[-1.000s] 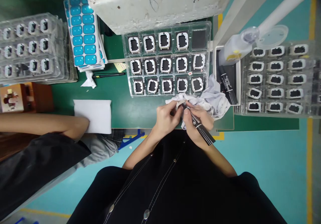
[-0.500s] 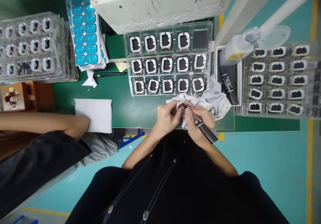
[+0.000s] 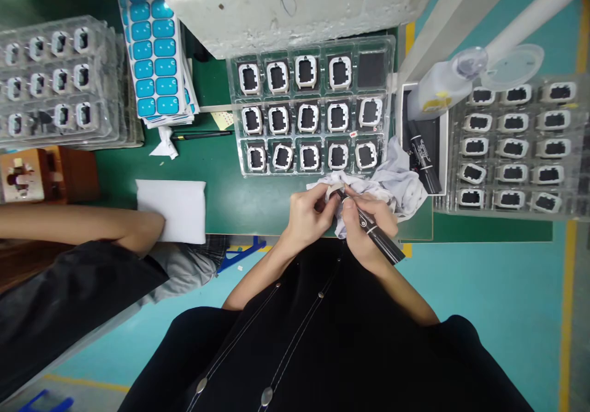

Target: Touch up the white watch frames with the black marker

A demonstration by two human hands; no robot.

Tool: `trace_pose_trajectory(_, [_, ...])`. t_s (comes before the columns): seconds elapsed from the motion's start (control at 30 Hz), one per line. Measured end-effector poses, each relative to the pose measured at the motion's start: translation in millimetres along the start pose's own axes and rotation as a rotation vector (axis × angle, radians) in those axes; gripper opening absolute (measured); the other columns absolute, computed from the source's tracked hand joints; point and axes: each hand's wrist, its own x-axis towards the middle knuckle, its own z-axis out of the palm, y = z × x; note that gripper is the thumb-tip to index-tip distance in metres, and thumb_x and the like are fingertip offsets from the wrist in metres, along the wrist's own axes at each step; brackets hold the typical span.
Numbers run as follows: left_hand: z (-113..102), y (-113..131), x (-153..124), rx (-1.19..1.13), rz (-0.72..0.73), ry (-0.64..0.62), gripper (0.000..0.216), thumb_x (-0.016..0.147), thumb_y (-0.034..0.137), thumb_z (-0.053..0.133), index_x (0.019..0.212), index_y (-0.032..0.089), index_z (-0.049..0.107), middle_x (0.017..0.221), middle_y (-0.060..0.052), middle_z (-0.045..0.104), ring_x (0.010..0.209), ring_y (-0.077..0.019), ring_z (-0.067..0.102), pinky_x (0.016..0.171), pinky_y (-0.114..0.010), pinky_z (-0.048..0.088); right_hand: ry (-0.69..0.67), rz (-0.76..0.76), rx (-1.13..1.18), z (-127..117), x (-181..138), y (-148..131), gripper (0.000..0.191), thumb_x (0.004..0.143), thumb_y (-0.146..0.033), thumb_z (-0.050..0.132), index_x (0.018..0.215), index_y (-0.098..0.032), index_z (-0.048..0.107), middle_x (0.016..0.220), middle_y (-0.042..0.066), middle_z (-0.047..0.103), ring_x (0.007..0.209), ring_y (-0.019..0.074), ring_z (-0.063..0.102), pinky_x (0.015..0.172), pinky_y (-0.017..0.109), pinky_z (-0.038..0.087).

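**Marker tip on a small white frame, just below the clear tray**

Left hand (image 3: 308,215) curled, thumb and fingertips pinching a small white frame (image 3: 335,188) at the near edge of the clear tray (image 3: 391,101). Right hand (image 3: 369,224) closed around a black marker (image 3: 374,232), held like a pen, tip touching the frame, barrel slanting back toward the body. Both hands close together, resting on a crumpled white cloth (image 3: 396,181) spread just below the tray's right corner.

In the tray: three rows of white-framed black parts, one pocket at the upper right unfilled. Right of the tray, a second black marker (image 3: 423,157) lying in a shallow white box, and a white bottle (image 3: 437,89) beside it. Farther right, another tray of parts (image 3: 516,147). Left of the clear tray, a stack of blue sticker sheets (image 3: 154,52) and, beyond, more stacked trays (image 3: 50,80). Below and left of the tray, a white pad (image 3: 177,206), with another person's forearm (image 3: 83,227) lying against its near corner.
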Motion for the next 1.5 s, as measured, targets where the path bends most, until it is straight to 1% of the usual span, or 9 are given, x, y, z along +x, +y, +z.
trace_pose_trajectory(0.3, [0, 1, 0, -0.039, -0.069, -0.016, 0.034, 0.099, 0.027, 0.071, 0.072, 0.021, 0.051, 0.058, 0.007, 0.041, 0.054, -0.0091, 0.033, 0.054, -0.028, 0.029, 0.008, -0.011, -0.024, 0, 1, -1, 0.009, 0.106, -0.020, 0.076, 0.106, -0.027, 0.070, 0.109, 0.003, 0.086, 0.105, 0.0261, 0.086, 0.088, 0.043, 0.076])
trace_pose_trajectory(0.87, [1, -1, -2, -0.075, -0.116, -0.019, 0.025, 0.097, 0.025, 0.071, 0.075, 0.020, 0.059, 0.059, 0.007, 0.043, 0.055, -0.0088, 0.035, 0.056, -0.027, 0.030, -0.004, -0.036, -0.003, 0, 5, -6, 0.018, 0.100, -0.009, 0.078, 0.107, -0.023, 0.070, 0.104, 0.003, 0.083, 0.109, 0.0255, 0.085, 0.091, 0.038, 0.074])
trace_pose_trajectory(0.97, [0, 1, 0, -0.159, -0.216, -0.031, 0.022, 0.095, 0.027, 0.074, 0.077, 0.019, 0.064, 0.062, 0.005, 0.051, 0.057, -0.0094, 0.040, 0.057, -0.026, 0.034, 0.014, -0.029, 0.032, 0, 3, -5, 0.017, 0.101, -0.010, 0.078, 0.108, -0.024, 0.070, 0.108, 0.004, 0.084, 0.108, 0.0266, 0.086, 0.091, 0.040, 0.073])
trace_pose_trajectory(1.07, [-5, 4, 5, -0.370, -0.343, -0.087, 0.026, 0.093, 0.037, 0.082, 0.080, 0.018, 0.069, 0.069, 0.001, 0.063, 0.060, -0.0108, 0.052, 0.059, -0.025, 0.043, 0.035, -0.008, 0.110, 0, 0, -2, 0.014, 0.103, -0.013, 0.076, 0.108, -0.025, 0.069, 0.103, 0.002, 0.083, 0.109, 0.0291, 0.085, 0.092, 0.044, 0.072])
trace_pose_trajectory(1.2, [-16, 10, 12, -0.592, -0.472, -0.151, 0.036, 0.083, 0.046, 0.096, 0.083, 0.017, 0.074, 0.073, -0.002, 0.073, 0.058, -0.0118, 0.062, 0.054, -0.024, 0.045, 0.039, 0.009, 0.210, 0, -3, 2, 0.014, 0.105, -0.019, 0.074, 0.110, -0.026, 0.064, 0.107, 0.003, 0.084, 0.096, 0.0272, 0.085, 0.080, 0.045, 0.069])
trace_pose_trajectory(1.27, [-20, 11, 14, -0.640, -0.497, -0.162, 0.038, 0.082, 0.047, 0.098, 0.084, 0.017, 0.076, 0.066, -0.001, 0.071, 0.053, -0.0110, 0.060, 0.049, -0.023, 0.041, 0.019, 0.012, 0.223, -1, -4, 4, 0.014, 0.106, -0.020, 0.073, 0.111, -0.027, 0.062, 0.108, 0.003, 0.084, 0.085, 0.0236, 0.082, 0.074, 0.043, 0.067])
trace_pose_trajectory(1.33, [-22, 10, 15, -0.665, -0.506, -0.154, 0.039, 0.082, 0.049, 0.098, 0.083, 0.016, 0.077, 0.063, -0.001, 0.070, 0.050, -0.0106, 0.060, 0.046, -0.022, 0.039, 0.011, 0.014, 0.228, -2, -6, 6, 0.015, 0.106, -0.021, 0.073, 0.111, -0.027, 0.061, 0.098, 0.000, 0.082, 0.080, 0.0221, 0.078, 0.073, 0.042, 0.066])
trace_pose_trajectory(1.4, [-22, 9, 15, -0.673, -0.509, -0.138, 0.039, 0.082, 0.049, 0.099, 0.082, 0.016, 0.078, 0.066, -0.002, 0.073, 0.051, -0.0110, 0.062, 0.046, -0.022, 0.040, 0.027, 0.025, 0.229, -3, -8, 9, 0.017, 0.105, -0.022, 0.074, 0.110, -0.028, 0.059, 0.086, -0.003, 0.076, 0.078, 0.0217, 0.076, 0.074, 0.043, 0.066])
trace_pose_trajectory(1.5, [-20, 7, 13, -0.670, -0.499, -0.122, 0.035, 0.081, 0.044, 0.100, 0.081, 0.016, 0.080, 0.070, -0.003, 0.075, 0.053, -0.0111, 0.064, 0.046, -0.022, 0.042, 0.041, 0.035, 0.223, -4, -10, 12, 0.019, 0.104, -0.024, 0.076, 0.108, -0.028, 0.058, 0.082, -0.004, 0.072, 0.075, 0.0208, 0.074, 0.075, 0.043, 0.066])
